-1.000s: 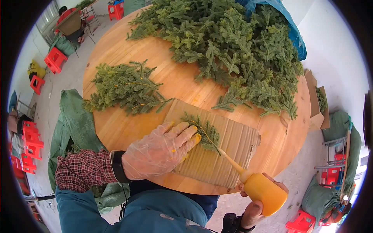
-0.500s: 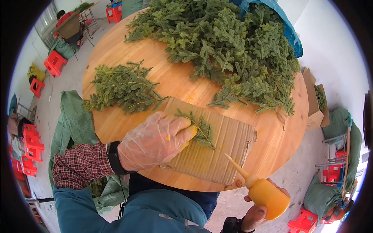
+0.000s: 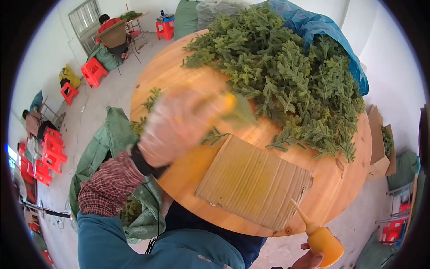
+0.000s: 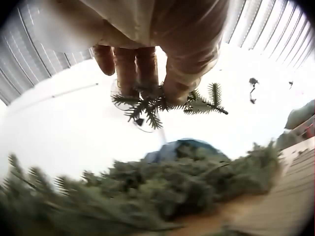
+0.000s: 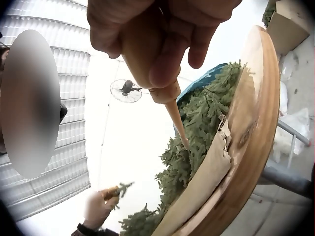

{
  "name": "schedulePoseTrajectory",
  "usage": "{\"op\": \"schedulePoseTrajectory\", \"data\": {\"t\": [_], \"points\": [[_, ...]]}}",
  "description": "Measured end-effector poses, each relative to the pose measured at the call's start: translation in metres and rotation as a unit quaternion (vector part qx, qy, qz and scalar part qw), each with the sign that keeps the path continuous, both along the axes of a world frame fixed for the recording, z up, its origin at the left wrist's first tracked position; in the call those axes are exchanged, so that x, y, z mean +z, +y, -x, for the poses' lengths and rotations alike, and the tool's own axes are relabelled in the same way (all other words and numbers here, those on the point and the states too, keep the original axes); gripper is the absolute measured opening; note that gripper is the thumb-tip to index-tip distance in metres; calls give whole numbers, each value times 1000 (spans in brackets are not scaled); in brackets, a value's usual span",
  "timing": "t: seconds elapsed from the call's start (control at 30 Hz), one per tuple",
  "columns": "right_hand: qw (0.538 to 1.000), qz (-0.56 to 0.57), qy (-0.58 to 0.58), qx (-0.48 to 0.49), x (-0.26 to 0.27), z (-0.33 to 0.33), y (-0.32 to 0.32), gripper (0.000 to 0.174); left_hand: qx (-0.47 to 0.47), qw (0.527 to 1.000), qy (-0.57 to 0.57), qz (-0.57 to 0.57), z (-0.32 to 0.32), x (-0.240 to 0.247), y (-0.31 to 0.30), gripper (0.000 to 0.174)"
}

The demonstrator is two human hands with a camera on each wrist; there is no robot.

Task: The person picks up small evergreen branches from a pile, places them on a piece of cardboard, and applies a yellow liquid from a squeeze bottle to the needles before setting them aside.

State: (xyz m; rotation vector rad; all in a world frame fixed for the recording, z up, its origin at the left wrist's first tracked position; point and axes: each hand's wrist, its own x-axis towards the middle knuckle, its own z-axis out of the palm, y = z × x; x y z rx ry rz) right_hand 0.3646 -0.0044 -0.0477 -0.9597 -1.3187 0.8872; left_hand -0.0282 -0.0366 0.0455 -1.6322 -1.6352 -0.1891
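Sprig (image 4: 202, 105): short, flat, dark green, with feathery needles off a thin stem. I see it pinched between the thumb and fingertips of the gloved left hand (image 3: 179, 125), lifted above the table and blurred in the head view.

Right hand (image 5: 172, 24) is wrapped round a yellow squeeze bottle (image 3: 324, 244), just off the table's near edge. Its tapered nozzle points toward the cardboard.

Table (image 3: 349, 179): round, planked wood. A ribbed cardboard sheet (image 3: 251, 181) lies flat on the near side. A large heap of branches (image 3: 291, 76) covers the far half, with a blue sheet (image 3: 322, 31) behind it.

Pale floor, red stools (image 3: 92, 71), green sacks (image 3: 101, 152).
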Motion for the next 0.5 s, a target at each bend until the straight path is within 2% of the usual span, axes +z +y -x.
{"op": "schedulePoseTrajectory", "data": {"t": [0.07,0.17,0.2,0.3,0.33,0.43,0.5], "points": [[1000,11,26,0,4,5,0,72,108,994,-14,17,33,7,-16,47],[999,18,44,1,-1,6,1,71,135,989,-19,63,75,-25,-46,40],[999,17,47,2,-5,6,2,71,131,989,-20,62,80,-25,-50,40],[999,17,42,-9,-8,3,2,72,132,963,-202,119,80,-17,-45,35],[999,20,38,-10,-6,4,2,72,124,963,-205,120,78,-12,-40,35],[999,23,33,-15,-5,3,0,73,101,987,-125,-10,74,10,-28,35],[999,26,37,-16,-4,3,0,73,62,990,-128,20,60,18,-9,34]]}}
